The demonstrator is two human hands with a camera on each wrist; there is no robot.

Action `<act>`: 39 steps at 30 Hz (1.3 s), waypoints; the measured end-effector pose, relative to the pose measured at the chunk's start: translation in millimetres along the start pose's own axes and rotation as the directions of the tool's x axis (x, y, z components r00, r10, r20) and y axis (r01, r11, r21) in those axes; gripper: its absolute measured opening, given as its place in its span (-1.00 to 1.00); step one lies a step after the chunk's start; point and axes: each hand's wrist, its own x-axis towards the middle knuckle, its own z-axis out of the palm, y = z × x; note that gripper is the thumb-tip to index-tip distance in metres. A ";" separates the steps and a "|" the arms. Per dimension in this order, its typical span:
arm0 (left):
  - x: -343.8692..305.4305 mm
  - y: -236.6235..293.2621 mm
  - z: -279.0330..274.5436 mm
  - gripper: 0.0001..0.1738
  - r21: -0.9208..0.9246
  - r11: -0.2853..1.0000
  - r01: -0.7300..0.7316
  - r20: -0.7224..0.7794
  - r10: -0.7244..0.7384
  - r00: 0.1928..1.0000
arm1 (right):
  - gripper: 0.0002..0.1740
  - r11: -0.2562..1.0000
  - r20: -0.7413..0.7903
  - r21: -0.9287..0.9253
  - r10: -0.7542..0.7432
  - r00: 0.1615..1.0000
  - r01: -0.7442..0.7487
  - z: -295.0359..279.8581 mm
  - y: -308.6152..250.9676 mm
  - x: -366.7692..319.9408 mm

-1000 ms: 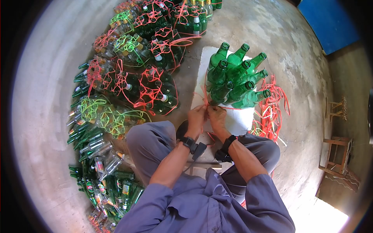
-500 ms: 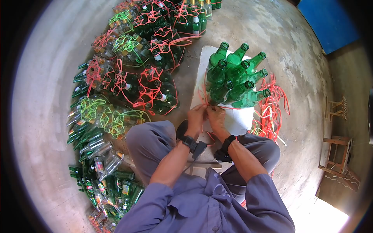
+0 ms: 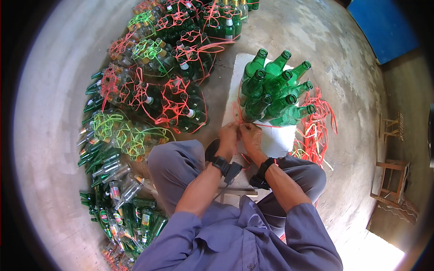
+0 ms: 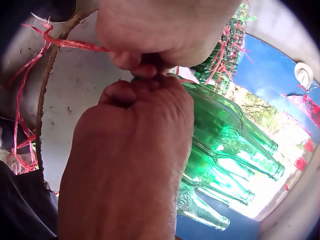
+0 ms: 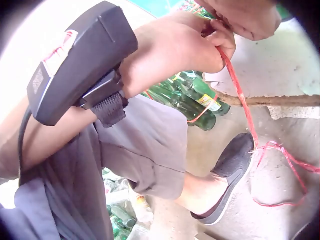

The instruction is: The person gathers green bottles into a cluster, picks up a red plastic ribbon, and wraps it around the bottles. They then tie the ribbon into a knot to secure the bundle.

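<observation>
On a white board (image 3: 233, 86) stands a tight cluster of green glass bottles (image 3: 275, 90), with a red plastic strap (image 3: 271, 126) running low around them. Both hands meet at the cluster's near left side, fingertips together. The left hand (image 3: 228, 135) pinches the strap, whose tail (image 5: 240, 92) hangs down from its curled fingers in the right wrist view. Pressed against it, the right hand (image 3: 251, 137) has its fingers bent in at the same spot. In the left wrist view, the right hand (image 4: 130, 130) covers part of the bottles; the strap between the fingertips is hidden.
Bundled bottles (image 3: 181, 108) netted in red and green strap line the left side, with loose bottles (image 3: 126, 212) piled nearer. A tangle of red strap (image 3: 316, 126) lies right of the board. Wooden stools (image 3: 392, 180) stand at the far right. A shoe (image 5: 232, 160) is beside the dangling strap.
The hands have stayed at the same spot, with only slight finger movement at the strap. The bottles have not moved apart from a small shift of the view.
</observation>
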 end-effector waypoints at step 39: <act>-7.1 11.8 1.6 -0.88 0.140 0.983 -0.117 0.126 0.099 0.987 | -0.72 0.984 -0.088 0.089 -0.149 0.985 0.157 -2.5 -15.2 -25.7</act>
